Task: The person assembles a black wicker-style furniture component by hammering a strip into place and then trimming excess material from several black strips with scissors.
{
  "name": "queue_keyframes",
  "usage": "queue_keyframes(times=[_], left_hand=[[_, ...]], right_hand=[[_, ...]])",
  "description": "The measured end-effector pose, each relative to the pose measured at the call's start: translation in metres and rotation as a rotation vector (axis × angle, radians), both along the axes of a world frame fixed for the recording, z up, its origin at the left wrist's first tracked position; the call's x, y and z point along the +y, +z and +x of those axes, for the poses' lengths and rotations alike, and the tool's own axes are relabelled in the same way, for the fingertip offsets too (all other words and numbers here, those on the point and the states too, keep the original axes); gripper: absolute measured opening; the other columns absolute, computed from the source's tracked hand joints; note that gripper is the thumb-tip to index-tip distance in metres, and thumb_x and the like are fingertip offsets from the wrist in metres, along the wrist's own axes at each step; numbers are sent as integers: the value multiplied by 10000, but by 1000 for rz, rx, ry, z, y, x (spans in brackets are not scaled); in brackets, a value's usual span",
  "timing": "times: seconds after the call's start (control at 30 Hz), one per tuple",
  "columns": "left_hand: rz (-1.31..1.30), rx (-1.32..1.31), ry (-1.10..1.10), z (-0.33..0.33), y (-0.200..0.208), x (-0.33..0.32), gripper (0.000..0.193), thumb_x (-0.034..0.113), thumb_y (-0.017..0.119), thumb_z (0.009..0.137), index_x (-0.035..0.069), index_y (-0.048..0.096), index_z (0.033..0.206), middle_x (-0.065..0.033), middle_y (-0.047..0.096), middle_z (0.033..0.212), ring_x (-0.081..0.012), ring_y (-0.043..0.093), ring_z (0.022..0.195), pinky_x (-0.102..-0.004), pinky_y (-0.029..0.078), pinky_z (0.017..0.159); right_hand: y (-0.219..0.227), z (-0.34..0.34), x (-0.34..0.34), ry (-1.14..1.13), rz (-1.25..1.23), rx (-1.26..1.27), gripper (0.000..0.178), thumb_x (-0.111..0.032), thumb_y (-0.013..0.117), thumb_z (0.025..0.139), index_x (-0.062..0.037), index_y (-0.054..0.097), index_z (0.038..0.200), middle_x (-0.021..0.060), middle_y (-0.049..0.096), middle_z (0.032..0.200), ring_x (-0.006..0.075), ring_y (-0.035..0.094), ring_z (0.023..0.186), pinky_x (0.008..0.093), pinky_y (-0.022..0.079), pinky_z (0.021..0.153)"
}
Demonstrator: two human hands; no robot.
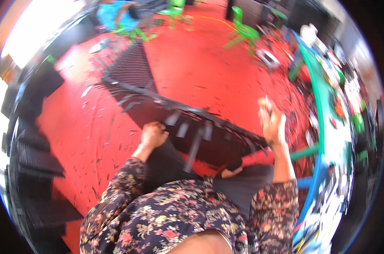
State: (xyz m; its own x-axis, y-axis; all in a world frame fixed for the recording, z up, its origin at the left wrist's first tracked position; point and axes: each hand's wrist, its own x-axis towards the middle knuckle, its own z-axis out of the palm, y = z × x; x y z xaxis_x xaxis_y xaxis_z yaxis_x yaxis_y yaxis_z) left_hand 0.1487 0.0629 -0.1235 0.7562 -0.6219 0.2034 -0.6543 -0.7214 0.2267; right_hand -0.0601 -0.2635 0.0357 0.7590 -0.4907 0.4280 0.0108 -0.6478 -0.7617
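A large dark panel-like piece point(192, 144) lies across my lap and knees, with a ridged dark section point(130, 70) at its far left end. Along its bent upper edge hang several loose grey strips point(195, 148). My left hand point(154, 134) is closed, fingers curled, close to the panel's near left edge; whatever it grips is hidden. Raised off the panel's right end is my right hand point(271, 122), its fingers drawn together near a small pale spot too blurred to name.
Dark scraps litter the red floor point(187, 63). Green plastic chairs point(244, 31) stand beyond, near a person in blue point(116, 15). A cluttered green-and-blue-edged table point(320, 110) runs along my right. Stacked black ridged pieces point(35, 169) line the left.
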Motion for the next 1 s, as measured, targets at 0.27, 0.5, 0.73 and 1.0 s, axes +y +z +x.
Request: queue_keyframes(times=[0.27,0.5,0.73,1.0], left_hand=[[-139,43,-98,55,-79,37,162,181,676,755,59,633,852,-153,616,880,-338,606,831,-428,486,712],[154,-184,-304,39,-37,26,160,118,667,737,23,620,858,-140,608,900,-333,582,877,-418,462,779],[159,174,-832,-10,-45,-21,140,125,612,756,28,594,855,-121,572,889,-309,563,884,-404,460,797],[-29,256,-1208,-78,25,-99,161,121,617,775,16,582,892,-131,571,908,-320,566,869,-413,463,791]], right_hand=[[-20,-97,-66,-403,218,-207,152,-107,530,892,-45,633,984,39,617,686,72,548,570,229,444,518],[-99,-384,-222,-1000,-229,600,229,-245,515,901,-66,616,1002,79,600,940,201,567,842,324,452,737],[-143,-605,-236,-1442,-349,1204,479,-335,590,836,-74,525,1232,184,538,1250,345,521,1142,433,411,954],[-63,-257,-89,-601,177,162,345,-162,604,889,-19,563,1200,89,631,1051,158,627,926,264,493,806]])
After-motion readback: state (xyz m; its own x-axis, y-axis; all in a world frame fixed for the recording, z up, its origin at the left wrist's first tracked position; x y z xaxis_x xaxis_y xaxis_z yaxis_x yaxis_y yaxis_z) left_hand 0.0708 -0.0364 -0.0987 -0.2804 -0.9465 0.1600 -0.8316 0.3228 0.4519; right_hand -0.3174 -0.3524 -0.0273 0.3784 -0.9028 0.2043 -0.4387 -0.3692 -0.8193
